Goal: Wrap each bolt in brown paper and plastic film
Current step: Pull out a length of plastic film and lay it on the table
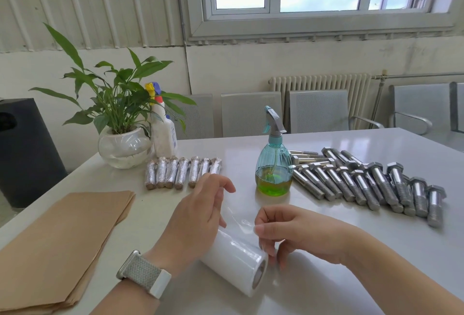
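Plain office or waiting room, white table (376, 144), metal bench seats (316, 111), radiator (319, 83), potted plant (118, 103)

You won't find any text you can read here. The white plastic cleaner bottle (164, 136) beside the potted plant carries a blue label panel, but its print is too small and blurred to make out.

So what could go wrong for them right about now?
The thin plastic film pinched by the right hand might cling to itself or tear. The film roll lies loose on its side and could roll away. The spray bottle stands close by, so a stray elbow might topple it.
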